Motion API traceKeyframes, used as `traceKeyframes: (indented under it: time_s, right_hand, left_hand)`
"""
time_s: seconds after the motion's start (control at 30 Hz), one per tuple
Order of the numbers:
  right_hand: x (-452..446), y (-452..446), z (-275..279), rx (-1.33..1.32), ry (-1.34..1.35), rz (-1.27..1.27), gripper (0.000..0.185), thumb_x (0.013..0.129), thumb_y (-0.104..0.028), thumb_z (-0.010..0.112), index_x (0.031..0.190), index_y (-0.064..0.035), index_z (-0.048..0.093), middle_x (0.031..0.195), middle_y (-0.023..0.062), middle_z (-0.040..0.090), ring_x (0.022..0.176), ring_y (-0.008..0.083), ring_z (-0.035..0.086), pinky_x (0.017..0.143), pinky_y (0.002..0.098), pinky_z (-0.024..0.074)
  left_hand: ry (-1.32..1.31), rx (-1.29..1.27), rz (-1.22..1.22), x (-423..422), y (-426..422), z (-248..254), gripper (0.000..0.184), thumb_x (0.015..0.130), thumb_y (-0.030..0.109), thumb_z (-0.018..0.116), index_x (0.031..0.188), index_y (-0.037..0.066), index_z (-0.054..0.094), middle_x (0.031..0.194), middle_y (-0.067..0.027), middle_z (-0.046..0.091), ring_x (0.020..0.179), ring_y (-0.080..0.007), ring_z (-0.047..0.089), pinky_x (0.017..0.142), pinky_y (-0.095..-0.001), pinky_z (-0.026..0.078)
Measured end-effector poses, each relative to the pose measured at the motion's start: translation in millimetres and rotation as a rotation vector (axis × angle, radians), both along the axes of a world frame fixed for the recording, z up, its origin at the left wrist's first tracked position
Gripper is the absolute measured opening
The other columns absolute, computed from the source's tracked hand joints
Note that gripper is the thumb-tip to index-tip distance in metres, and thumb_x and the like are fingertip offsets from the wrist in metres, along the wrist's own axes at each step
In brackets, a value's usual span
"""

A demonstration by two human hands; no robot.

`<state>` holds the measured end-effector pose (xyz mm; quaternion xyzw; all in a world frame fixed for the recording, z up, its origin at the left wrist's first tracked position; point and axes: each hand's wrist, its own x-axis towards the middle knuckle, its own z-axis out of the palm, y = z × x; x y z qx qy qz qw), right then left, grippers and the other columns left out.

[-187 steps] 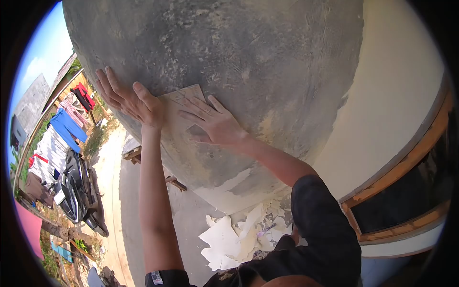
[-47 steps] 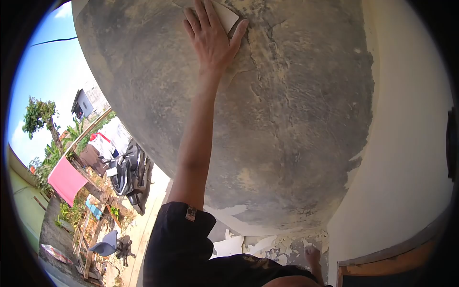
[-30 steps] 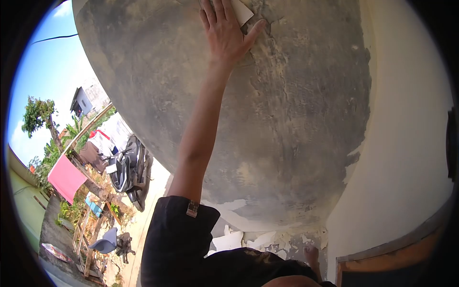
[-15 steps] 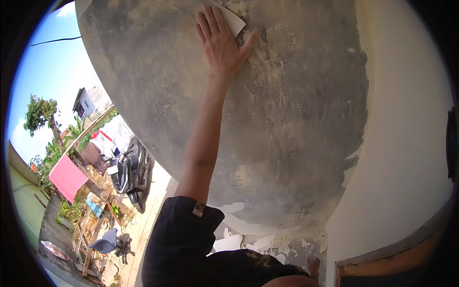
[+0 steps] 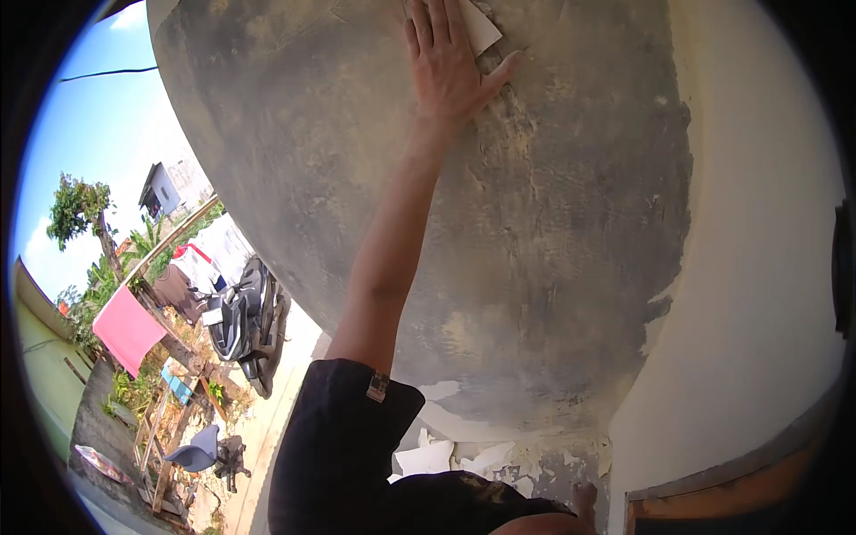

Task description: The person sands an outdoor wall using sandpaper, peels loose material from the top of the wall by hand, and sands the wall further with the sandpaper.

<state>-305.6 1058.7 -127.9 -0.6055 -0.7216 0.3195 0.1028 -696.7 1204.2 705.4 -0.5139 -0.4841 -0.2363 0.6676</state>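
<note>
My left hand (image 5: 448,78) is raised high on a grey, patchy plastered wall (image 5: 544,232), palm toward the surface. Beneath its fingers is a pale, straight-edged sheet that looks like sandpaper (image 5: 481,32), pressed flat to the wall. One corner sticks out to the right of the fingers; the face against the wall is hidden. The thumb points out to the right, apart from the sheet. Rough ridges and cracks run down the plaster below the hand. My right hand does not show.
A smooth cream wall (image 5: 758,223) adjoins on the right, above a brown wooden frame (image 5: 731,499). Peeled white flakes (image 5: 428,456) lie near a bare foot (image 5: 584,499). Outside at left are a motorbike (image 5: 236,321), a pink cloth (image 5: 129,330) and a chair (image 5: 198,450).
My left hand and the sheet have shifted right and slightly up in view, the arm leaning further right. The background has moved only a little.
</note>
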Motion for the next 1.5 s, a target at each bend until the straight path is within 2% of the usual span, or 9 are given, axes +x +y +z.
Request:
traceKeyframes:
  time_s: [0.13, 0.23, 0.37, 0.47, 0.6, 0.87, 1.1, 1.37, 1.5]
  right_hand:
    - [-9.6, 3.9, -5.0, 0.031, 0.111, -0.047, 0.030, 0.075, -0.032, 0.063, 0.083, -0.0036, 0.072, 0.078, 0.0231, 0.067, 0.083, 0.0397, 0.066, 0.071, 0.0476, 0.0525]
    - [-1.3, -0.3, -26.5, 0.066, 0.243, -0.024, 0.031, 0.076, -0.033, 0.064, 0.084, -0.0032, 0.071, 0.079, 0.0226, 0.067, 0.084, 0.0396, 0.065, 0.072, 0.0471, 0.0522]
    - [13.0, -12.1, -25.6, 0.017, 0.196, -0.053, 0.027, 0.078, -0.028, 0.063, 0.084, -0.0031, 0.071, 0.081, 0.0224, 0.067, 0.081, 0.0395, 0.065, 0.073, 0.0451, 0.0519]
    - [15.6, -11.2, 17.2, 0.164, 0.298, -0.056, 0.021, 0.082, -0.020, 0.061, 0.089, -0.0021, 0.070, 0.085, 0.0223, 0.067, 0.080, 0.0399, 0.065, 0.073, 0.0433, 0.0521]
    - [4.9, 25.7, 146.5, 0.347, 0.554, 0.022, 0.023, 0.087, -0.011, 0.055, 0.100, 0.0041, 0.066, 0.095, 0.0207, 0.068, 0.086, 0.0351, 0.067, 0.076, 0.0401, 0.0524]
    - [37.9, 46.6, 172.1, 0.329, 0.455, -0.126, 0.025, 0.087, -0.007, 0.055, 0.107, 0.0036, 0.064, 0.096, 0.0188, 0.069, 0.089, 0.0281, 0.068, 0.079, 0.0336, 0.0521]
    - [35.0, 5.6, 137.5, 0.315, 0.535, -0.196, 0.024, 0.086, -0.005, 0.053, 0.104, 0.0056, 0.065, 0.097, 0.0196, 0.069, 0.092, 0.0292, 0.068, 0.083, 0.0363, 0.0518]
    - [44.2, -5.0, 200.1, 0.461, 0.553, -0.199, 0.024, 0.088, -0.004, 0.050, 0.104, 0.0080, 0.064, 0.103, 0.0204, 0.068, 0.095, 0.0309, 0.067, 0.086, 0.0362, 0.0513]
    - [45.1, 14.4, 206.6, 0.428, 0.619, -0.285, 0.025, 0.088, 0.001, 0.046, 0.107, 0.0076, 0.062, 0.110, 0.0188, 0.066, 0.094, 0.0282, 0.068, 0.083, 0.0355, 0.0524]
  left_hand:
    - [-0.183, -0.346, 0.044, 13.9, -34.1, -159.9, 0.111, 0.077, 0.071, 0.056, 0.146, -0.006, 0.016, 0.152, -0.0250, 0.014, 0.142, -0.0436, 0.011, 0.115, -0.0544, 0.012]
    - [-0.154, -0.304, 0.083, 12.9, -32.4, -146.1, 0.110, 0.077, 0.071, 0.056, 0.145, -0.006, 0.017, 0.152, -0.0244, 0.016, 0.143, -0.0419, 0.009, 0.115, -0.0542, 0.012]
    - [0.022, -0.001, 0.054, 3.1, 5.5, 17.7, 0.110, 0.078, 0.070, 0.057, 0.144, -0.008, 0.018, 0.151, -0.0253, 0.020, 0.142, -0.0424, 0.010, 0.114, -0.0541, 0.014]
    - [-0.002, 0.003, 0.067, 9.2, 3.6, 1.1, 0.111, 0.077, 0.070, 0.057, 0.145, -0.009, 0.018, 0.151, -0.0266, 0.017, 0.141, -0.0440, 0.013, 0.114, -0.0537, 0.015]
    - [-0.224, -0.306, 0.029, 23.1, -33.5, -148.7, 0.108, 0.079, 0.066, 0.059, 0.146, -0.007, 0.015, 0.152, -0.0260, 0.015, 0.142, -0.0444, 0.007, 0.115, -0.0544, 0.010]
    - [0.017, -0.014, 0.051, 11.6, 4.0, -3.6, 0.105, 0.081, 0.066, 0.056, 0.144, -0.008, 0.018, 0.151, -0.0253, 0.018, 0.141, -0.0428, 0.014, 0.114, -0.0531, 0.016]
    - [-0.168, -0.310, 0.129, 19.1, -35.1, -184.5, 0.110, 0.077, 0.072, 0.055, 0.145, -0.007, 0.019, 0.152, -0.0243, 0.017, 0.142, -0.0422, 0.012, 0.114, -0.0531, 0.014]
    - [0.003, 0.050, -0.004, 18.5, 4.2, 12.0, 0.103, 0.083, 0.066, 0.054, 0.144, -0.008, 0.017, 0.150, -0.0278, 0.020, 0.141, -0.0444, 0.013, 0.115, -0.0519, 0.014]
    - [-0.119, -0.155, 0.071, 9.3, -27.3, -111.1, 0.105, 0.081, 0.066, 0.056, 0.145, -0.007, 0.016, 0.150, -0.0267, 0.019, 0.142, -0.0434, 0.012, 0.115, -0.0530, 0.013]
